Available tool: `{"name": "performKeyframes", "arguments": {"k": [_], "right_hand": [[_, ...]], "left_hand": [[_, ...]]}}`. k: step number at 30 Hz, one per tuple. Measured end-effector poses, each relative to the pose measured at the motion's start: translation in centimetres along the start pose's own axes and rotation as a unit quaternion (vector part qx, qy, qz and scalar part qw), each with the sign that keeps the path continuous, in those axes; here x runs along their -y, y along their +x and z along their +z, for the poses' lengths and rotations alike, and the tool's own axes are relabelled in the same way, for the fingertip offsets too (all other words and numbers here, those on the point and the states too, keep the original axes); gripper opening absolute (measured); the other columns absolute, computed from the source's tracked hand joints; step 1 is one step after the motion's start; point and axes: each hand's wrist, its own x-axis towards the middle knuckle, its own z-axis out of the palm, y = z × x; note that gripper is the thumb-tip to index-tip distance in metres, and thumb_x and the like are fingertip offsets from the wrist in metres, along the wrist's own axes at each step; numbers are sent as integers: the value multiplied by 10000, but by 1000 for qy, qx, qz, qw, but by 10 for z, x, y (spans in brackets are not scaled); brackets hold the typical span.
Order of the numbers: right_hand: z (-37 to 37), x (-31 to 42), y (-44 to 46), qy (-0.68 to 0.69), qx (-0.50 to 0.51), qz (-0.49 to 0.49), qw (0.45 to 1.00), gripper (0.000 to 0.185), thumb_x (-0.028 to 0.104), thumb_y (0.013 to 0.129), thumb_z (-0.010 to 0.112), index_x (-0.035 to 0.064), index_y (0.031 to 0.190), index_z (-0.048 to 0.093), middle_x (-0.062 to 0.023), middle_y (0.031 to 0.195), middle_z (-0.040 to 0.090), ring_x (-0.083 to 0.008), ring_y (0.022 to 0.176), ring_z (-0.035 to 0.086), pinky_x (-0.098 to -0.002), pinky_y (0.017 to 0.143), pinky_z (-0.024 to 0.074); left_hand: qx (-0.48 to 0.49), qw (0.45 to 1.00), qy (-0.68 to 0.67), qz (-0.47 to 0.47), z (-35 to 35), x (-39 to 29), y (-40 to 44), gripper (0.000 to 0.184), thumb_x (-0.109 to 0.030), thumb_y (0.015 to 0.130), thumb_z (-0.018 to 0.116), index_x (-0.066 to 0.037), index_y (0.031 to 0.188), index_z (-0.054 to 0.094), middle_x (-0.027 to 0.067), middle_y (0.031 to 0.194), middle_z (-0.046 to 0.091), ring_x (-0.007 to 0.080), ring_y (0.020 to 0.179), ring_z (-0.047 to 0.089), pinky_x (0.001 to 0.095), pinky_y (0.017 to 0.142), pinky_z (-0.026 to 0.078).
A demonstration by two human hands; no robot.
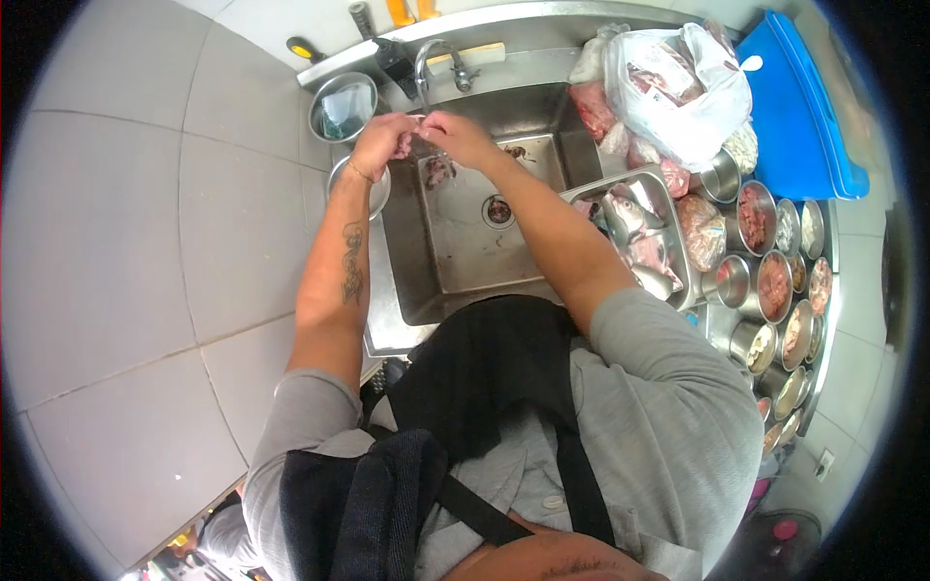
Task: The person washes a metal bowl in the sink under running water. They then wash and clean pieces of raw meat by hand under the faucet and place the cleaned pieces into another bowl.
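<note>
My left hand (pixel 386 141) and my right hand (pixel 455 136) meet just below the spout of the metal faucet (pixel 423 76), above the far left part of the steel sink (pixel 465 257). The fingers of both are curled together around something small that I cannot make out. Dark reddish scraps (pixel 439 172) lie on the sink floor, left of the drain (pixel 498 210). More dark bits (pixel 516 152) are near the back wall of the basin. Beside my right forearm, a steel tray (pixel 690 259) holds silvery fish pieces (pixel 632 215), with a head among them.
Left of the sink are a steel bowl (pixel 341 105) and another round container (pixel 373 198). On the right, a white plastic bag (pixel 712 116), a blue bin (pixel 790 111) and several steel pots (pixel 754 215) of food crowd the counter. Knife handles (pixel 399 12) stick up behind the faucet.
</note>
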Motion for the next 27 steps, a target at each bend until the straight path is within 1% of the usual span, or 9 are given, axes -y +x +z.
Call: {"name": "performKeyframes", "arguments": {"k": [6,11,12,14,15,17,18,20,27], "right_hand": [[14,-4,0,48,45,33,997,238,235,1001,508,14,1015,593,-195,948,623,-319,908,613,-420,829,479],[32,-76,2,-173,-68,-183,965,229,206,978,507,-6,1008,589,-247,1041,632,-430,1019,601,-482,883,463],[26,-71,-8,-174,-68,-183,965,229,206,978,507,-6,1008,589,-247,1041,632,-430,1019,601,-482,883,463],[15,-63,-38,-340,95,52,934,283,216,980,520,-14,1112,620,-236,1093,656,-420,1052,610,-459,921,471],[18,-78,-45,-341,95,49,934,283,216,980,520,-14,1112,620,-236,1093,656,-420,1052,610,-459,921,471],[37,-126,-56,-340,-91,-13,936,316,222,963,573,32,1203,657,-198,1117,688,-381,1064,635,-444,944,480],[29,-108,-50,-342,-91,-13,935,316,222,963,573,32,1203,657,-198,1117,688,-381,1064,635,-444,944,480],[12,-63,-37,-73,-242,19,967,300,228,932,649,77,1187,697,-162,1100,712,-319,1059,659,-420,921,497],[-14,12,-13,41,-275,-52,959,261,233,872,746,61,1068,727,-146,1021,736,-261,895,710,-374,829,536]], "left_hand": [[0,1000,-9,-15,-1,3,0,147,-220,920,612,-96,850,648,-25,676,530,91,600,514,241,536,374],[-21,986,-165,5,-8,7,2,132,-205,938,611,-80,911,644,-10,723,565,111,642,553,261,577,438],[-12,977,-213,15,-10,5,1,142,-206,957,606,-70,949,645,4,759,601,128,670,588,278,608,485],[-32,971,-237,5,-1,-4,-1,159,-198,975,585,-51,988,645,29,817,634,145,735,617,294,680,519],[-50,964,-259,-4,4,-9,-2,180,-190,994,564,-33,1027,645,55,875,666,161,799,646,310,751,552],[-28,968,-251,6,7,-4,8,176,-161,1000,555,-20,1059,640,77,957,676,180,859,657,329,819,557],[-5,970,-244,16,10,-1,14,177,-132,1005,545,-6,1091,635,99,1038,687,200,918,667,347,886,563],[4,971,-238,29,18,6,25,176,-103,1000,543,2,1108,632,104,1068,681,196,932,661,346,903,557],[34,972,-223,67,35,15,49,177,-37,986,501,-28,1115,622,65,1077,658,160,952,633,299,859,533]]}}
